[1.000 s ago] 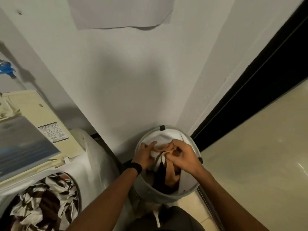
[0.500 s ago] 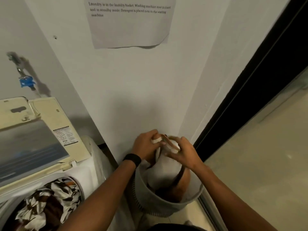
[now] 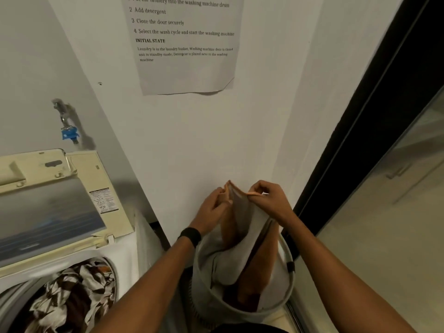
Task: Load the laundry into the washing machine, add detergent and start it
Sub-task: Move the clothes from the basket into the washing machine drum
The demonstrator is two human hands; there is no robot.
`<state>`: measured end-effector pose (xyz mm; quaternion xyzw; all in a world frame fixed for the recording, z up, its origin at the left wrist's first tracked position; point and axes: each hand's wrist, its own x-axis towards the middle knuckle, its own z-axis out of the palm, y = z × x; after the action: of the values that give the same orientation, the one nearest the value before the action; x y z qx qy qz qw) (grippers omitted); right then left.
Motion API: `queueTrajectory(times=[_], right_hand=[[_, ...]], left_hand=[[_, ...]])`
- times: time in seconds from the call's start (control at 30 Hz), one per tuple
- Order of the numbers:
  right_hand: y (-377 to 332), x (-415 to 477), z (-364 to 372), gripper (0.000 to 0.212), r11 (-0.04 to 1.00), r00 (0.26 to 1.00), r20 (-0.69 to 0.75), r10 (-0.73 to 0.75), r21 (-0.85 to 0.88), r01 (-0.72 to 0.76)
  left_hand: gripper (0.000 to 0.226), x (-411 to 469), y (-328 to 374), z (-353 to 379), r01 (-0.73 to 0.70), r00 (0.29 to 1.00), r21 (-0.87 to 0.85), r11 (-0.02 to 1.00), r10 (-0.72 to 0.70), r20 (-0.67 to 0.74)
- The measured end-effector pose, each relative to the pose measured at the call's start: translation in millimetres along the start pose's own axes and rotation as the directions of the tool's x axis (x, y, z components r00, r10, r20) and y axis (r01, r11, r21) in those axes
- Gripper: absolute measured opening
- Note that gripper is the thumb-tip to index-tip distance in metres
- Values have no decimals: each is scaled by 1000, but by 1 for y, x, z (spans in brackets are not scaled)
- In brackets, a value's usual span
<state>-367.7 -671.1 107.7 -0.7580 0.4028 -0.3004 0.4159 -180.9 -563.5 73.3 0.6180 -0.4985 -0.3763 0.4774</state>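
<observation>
A grey laundry basket (image 3: 206, 292) stands on the floor against the wall. Out of it rises an orange and grey garment (image 3: 242, 227), held up by its top edge. My left hand (image 3: 213, 205) grips the left end of that edge and my right hand (image 3: 269, 200) pinches the right end. The lower part of the garment still hangs inside the basket. At the lower left the top-loading washing machine (image 3: 125, 251) stands with its lid (image 3: 48, 212) raised. Brown and white patterned laundry (image 3: 69, 299) lies in its drum.
A paper sheet (image 3: 185, 44) with printed steps hangs on the white wall above the basket. A tap with a blue fitting (image 3: 68, 133) sticks out of the wall over the machine. A dark door frame (image 3: 374, 116) and a glass panel run along the right.
Both hands have lifted the garment from deep in the basket up to well above its rim. The view has tilted upward, showing more of the wall and the sheet.
</observation>
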Motion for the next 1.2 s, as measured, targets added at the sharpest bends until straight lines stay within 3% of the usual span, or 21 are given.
queueTrajectory(times=[0.17, 0.3, 0.37, 0.43, 0.5, 0.57, 0.67, 0.77, 0.83, 0.9, 1.03, 1.13, 1.2], right_hand=[[-8, 6, 19, 12, 998, 991, 125, -47, 48, 41], [-3, -2, 9, 31, 997, 970, 233, -66, 59, 54], [3, -12, 14, 38, 998, 984, 176, -6, 58, -4], [13, -25, 25, 30, 992, 990, 98, 99, 63, -105], [30, -42, 39, 13, 985, 980, 105, 170, -57, -164], [48, -56, 45, 11, 971, 974, 90, 207, -143, -193], [45, -50, 32, 20, 974, 972, -71, 224, 56, -221], [13, -28, 13, 34, 975, 978, -117, 172, 164, -151], [-2, -15, 15, 33, 987, 995, -43, 93, 135, -87], [-8, -9, 23, 29, 989, 998, 0, 60, 133, -59], [-7, -12, 33, 19, 979, 988, -107, 113, 181, -92], [-5, -27, 46, 30, 986, 987, -108, 120, 124, -107], [1, -41, 57, 24, 987, 990, -71, 119, 114, -110]], left_hand=[[17, -2, 17, 36, 70, 996, -211, 975, -82, -46], [21, 8, 15, 39, 56, 969, -246, 968, -113, -222], [25, 13, 13, 37, 39, 940, -221, 974, -111, -322], [25, 20, 13, 34, 25, 921, -232, 972, -113, -373], [24, 23, 18, 31, 14, 917, -241, 970, -109, -384], [22, 24, 23, 30, -13, 922, -242, 970, -82, -380], [14, 21, 25, 24, -52, 919, -207, 977, -34, -394], [10, 18, 25, 27, -107, 960, -197, 974, 50, -275], [13, 13, 31, 39, -124, 984, -176, 977, 98, -148], [22, 9, 33, 49, -129, 986, -158, 979, 109, -125], [21, 9, 29, 47, -61, 952, -129, 990, 18, -307], [21, 13, 29, 38, -62, 904, -123, 990, 4, -428], [20, 15, 33, 36, -67, 889, -121, 990, 5, -457]])
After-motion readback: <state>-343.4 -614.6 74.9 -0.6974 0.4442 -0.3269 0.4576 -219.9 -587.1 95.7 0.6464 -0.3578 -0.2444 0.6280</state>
